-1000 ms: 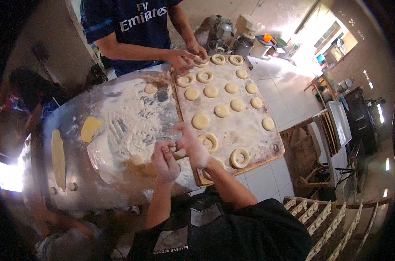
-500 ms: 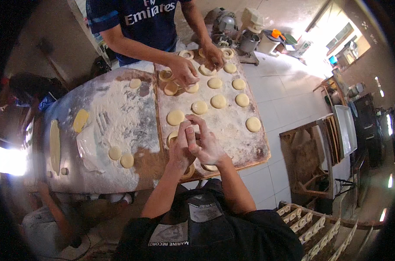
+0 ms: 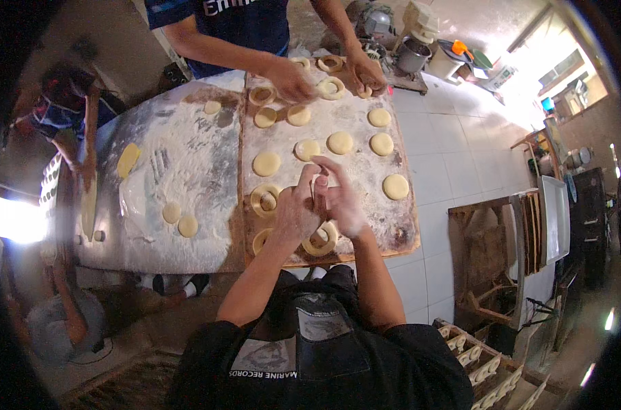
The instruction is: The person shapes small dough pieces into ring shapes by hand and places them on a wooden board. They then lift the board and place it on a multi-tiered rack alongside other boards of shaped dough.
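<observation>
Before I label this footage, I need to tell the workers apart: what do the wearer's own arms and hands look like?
The left hand and right hand are ungloved and look floury. The forearms are bare, with no wristwear showing, below short black sleeves. Blur hides finer finger detail.

Pale dough ring, partly hidden, flat on floured board; similar ring farther left.

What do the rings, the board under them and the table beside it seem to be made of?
Rings: likely raw dough, matte, pale yellow and softly rounded.
Board: probably wood, dull, dusted white, with worn brown edges.
Table: perhaps metal, as its bare grey end has a smooth sheen.
</observation>
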`<action>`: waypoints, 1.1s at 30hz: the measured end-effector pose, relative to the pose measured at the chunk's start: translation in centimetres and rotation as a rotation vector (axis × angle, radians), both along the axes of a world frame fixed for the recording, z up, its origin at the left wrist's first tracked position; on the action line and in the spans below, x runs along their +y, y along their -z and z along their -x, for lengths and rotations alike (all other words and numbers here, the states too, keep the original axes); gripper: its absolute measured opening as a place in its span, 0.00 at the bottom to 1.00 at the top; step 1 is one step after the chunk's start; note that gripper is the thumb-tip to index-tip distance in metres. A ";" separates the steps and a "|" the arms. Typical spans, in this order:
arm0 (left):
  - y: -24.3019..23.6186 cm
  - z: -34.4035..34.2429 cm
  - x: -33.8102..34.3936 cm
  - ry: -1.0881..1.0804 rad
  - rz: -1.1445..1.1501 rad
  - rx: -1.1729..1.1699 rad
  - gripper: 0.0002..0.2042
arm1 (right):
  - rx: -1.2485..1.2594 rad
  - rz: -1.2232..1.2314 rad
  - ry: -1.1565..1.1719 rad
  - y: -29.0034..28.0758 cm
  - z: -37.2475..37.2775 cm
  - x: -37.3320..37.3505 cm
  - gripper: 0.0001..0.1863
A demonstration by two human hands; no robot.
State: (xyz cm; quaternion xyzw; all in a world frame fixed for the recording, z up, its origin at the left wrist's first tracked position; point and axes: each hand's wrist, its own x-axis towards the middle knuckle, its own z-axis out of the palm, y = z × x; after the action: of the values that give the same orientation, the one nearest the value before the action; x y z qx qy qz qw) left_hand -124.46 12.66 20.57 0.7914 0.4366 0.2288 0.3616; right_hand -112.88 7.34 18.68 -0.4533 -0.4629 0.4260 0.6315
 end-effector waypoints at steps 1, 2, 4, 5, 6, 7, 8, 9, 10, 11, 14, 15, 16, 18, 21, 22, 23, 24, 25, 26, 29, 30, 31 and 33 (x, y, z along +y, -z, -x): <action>0.8 -0.3 0.2 0.018 -0.104 -0.186 0.10 | 0.343 0.015 -0.056 -0.3 -0.7 -0.4 0.28; 1.5 -0.4 0.2 0.001 -0.099 -0.237 0.10 | 0.686 0.034 -0.110 -0.5 -1.0 -0.6 0.29; 2.2 -0.6 0.3 -0.031 -0.095 -0.334 0.10 | 0.409 0.076 0.048 -0.3 -1.2 -0.2 0.27; 2.3 -0.9 0.3 -0.051 -0.032 -0.257 0.09 | 0.156 0.133 0.067 0.2 -1.4 0.5 0.26; 2.3 -1.1 0.4 -0.067 0.002 -0.220 0.09 | -0.038 0.157 0.033 0.6 -1.4 0.7 0.24; 2.1 -1.3 0.6 -0.082 0.037 -0.185 0.09 | -0.236 0.169 0.001 0.1 -1.2 1.1 0.23; 1.9 -1.4 0.8 -0.097 0.073 -0.151 0.09 | -0.088 0.291 -0.020 -0.5 -1.2 1.3 0.24; 1.9 -1.6 0.9 -0.111 0.081 -0.227 0.13 | 0.060 0.414 -0.040 -0.9 -1.3 1.6 0.25; 2.9 -2.0 2.1 -0.121 0.084 -0.137 0.15 | 0.009 0.477 0.012 -0.4 -1.6 2.3 0.27; 4.6 -2.2 3.9 -0.142 0.091 -0.036 0.17 | -0.034 0.541 0.050 -0.1 -1.7 3.1 0.29; 4.1 -3.0 5.8 -0.259 0.070 0.378 0.26 | -0.741 0.538 0.415 6.1 -3.0 6.1 0.37; 4.7 -1.9 5.5 -0.289 -0.049 0.446 0.27 | -0.974 0.490 0.471 6.4 -3.6 5.0 0.40; 5.0 -0.9 6.0 -0.331 -0.183 0.506 0.27 | -0.929 0.512 0.398 6.0 -4.3 5.0 0.40; 5.5 0.2 5.6 -0.218 -0.089 0.581 0.33 | -0.829 0.608 0.249 6.3 -4.8 4.0 0.39; 6.2 1.0 4.4 -0.046 -0.073 0.701 0.40 | -1.130 0.649 0.205 5.6 -2.5 3.2 0.37; 6.3 0.9 4.4 -0.048 -0.069 0.690 0.40 | -1.236 0.651 0.217 5.4 -2.1 3.4 0.37; 6.3 0.8 4.4 -0.050 -0.067 0.679 0.40 | -1.239 0.664 0.242 6.5 -2.0 3.7 0.39; 6.4 0.7 4.4 -0.052 -0.064 0.668 0.40 | -1.220 0.675 0.252 6.6 -2.1 3.7 0.40; 6.5 0.9 4.5 -0.044 -0.066 0.658 0.40 | -1.201 0.683 0.255 6.3 -2.0 3.5 0.40; 6.7 1.0 4.6 -0.037 -0.068 0.649 0.39 | -1.184 0.690 0.256 6.0 -1.9 3.5 0.41; 7.2 1.9 4.3 -0.064 -0.103 0.565 0.38 | -1.198 0.688 0.199 5.4 -1.6 4.0 0.49; 7.4 2.5 4.1 -0.093 -0.118 0.531 0.38 | -1.186 0.675 0.162 4.5 -1.0 4.0 0.50; 6.2 3.0 3.8 -0.094 -0.063 0.487 0.38 | -1.117 0.662 0.173 4.2 -0.4 4.1 0.55; 4.8 6.0 3.3 -0.132 -0.056 0.354 0.38 | -1.170 0.464 0.251 3.1 2.4 4.5 0.46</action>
State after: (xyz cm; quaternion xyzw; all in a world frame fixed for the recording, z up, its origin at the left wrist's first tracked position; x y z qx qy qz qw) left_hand -130.51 15.93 15.80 0.7986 0.5379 0.1214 0.2412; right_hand -115.27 11.83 15.59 -0.7863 -0.5703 0.1200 0.2051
